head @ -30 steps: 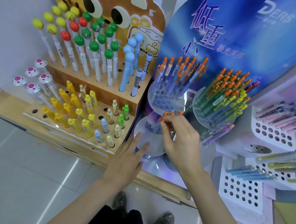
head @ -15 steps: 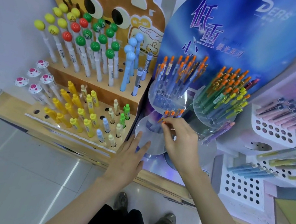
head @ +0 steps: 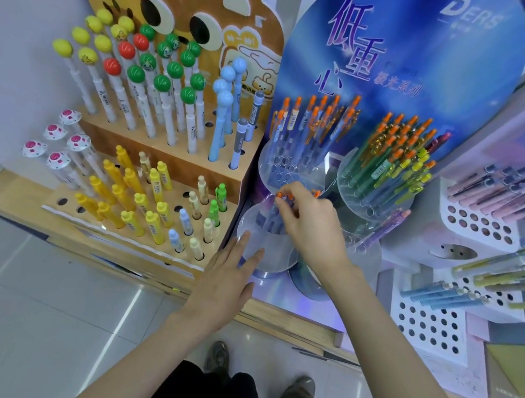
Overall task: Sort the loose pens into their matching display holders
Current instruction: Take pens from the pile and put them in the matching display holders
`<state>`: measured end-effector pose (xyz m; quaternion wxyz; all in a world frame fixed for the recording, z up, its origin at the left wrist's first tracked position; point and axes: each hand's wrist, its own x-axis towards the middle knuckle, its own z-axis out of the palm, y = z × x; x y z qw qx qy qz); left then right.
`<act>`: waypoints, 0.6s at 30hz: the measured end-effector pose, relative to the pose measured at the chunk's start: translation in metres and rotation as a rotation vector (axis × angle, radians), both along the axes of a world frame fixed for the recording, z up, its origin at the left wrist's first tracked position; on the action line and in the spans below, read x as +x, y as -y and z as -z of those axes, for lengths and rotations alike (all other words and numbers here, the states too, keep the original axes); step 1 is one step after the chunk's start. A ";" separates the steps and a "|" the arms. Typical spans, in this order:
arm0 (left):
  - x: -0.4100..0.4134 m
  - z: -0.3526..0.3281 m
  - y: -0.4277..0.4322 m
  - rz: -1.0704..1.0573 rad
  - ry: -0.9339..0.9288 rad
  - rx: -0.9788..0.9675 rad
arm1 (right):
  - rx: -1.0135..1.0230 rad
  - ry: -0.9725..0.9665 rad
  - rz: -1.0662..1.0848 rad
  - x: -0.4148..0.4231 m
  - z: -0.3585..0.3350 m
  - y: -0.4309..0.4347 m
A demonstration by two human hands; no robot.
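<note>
Head view: the right hand (head: pixel 312 232) reaches over the front clear holder (head: pixel 244 230). Its thumb and fingertips pinch the orange tops of a few pens (head: pixel 271 219) whose dark barrels stand inside that holder. How many it grips cannot be told. The left hand (head: pixel 226 283) lies at the holder's near edge, fingers straight and flat against the rim, gripping nothing. Just behind the holder, a second tier (head: pixel 279 170) carries pens with the same orange tops. Behind and right of the holder, a third tier (head: pixel 374 195) is packed with green and yellow ones. Left of the holder is a wooden stand (head: pixel 170 168) of novelty pens.

The step looks like seating these pens in the holder's holes. It would go best one barrel at a time: hold it upright, set its tip over a free hole, then ease it down until it seats. The left hand's press on the rim should stop the clear tier turning or tipping. Top colour and barrel are worth checking against the neighbours before release, and the wrist should stay clear of the pens behind.
</note>
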<state>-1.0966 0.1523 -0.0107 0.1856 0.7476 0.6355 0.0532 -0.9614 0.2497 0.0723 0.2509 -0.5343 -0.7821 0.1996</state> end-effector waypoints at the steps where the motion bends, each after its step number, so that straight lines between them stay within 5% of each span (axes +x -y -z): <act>1: 0.000 -0.001 -0.001 -0.012 0.025 0.001 | -0.003 0.000 0.000 0.000 -0.001 0.000; 6: -0.002 -0.007 -0.007 -0.042 0.088 -0.008 | -0.021 0.103 0.003 0.004 0.002 0.004; 9: 0.002 -0.015 -0.009 -0.116 0.219 0.036 | -0.059 -0.121 0.027 0.017 0.005 0.020; 13: 0.014 -0.042 -0.023 -0.220 0.507 0.290 | 0.248 -0.213 0.295 0.043 0.013 0.039; 16: 0.019 -0.062 -0.042 -0.135 0.326 0.538 | 0.357 -0.005 0.167 0.048 0.017 0.034; 18: 0.022 -0.067 -0.052 -0.066 0.195 0.523 | 0.319 0.095 0.033 0.043 0.018 0.030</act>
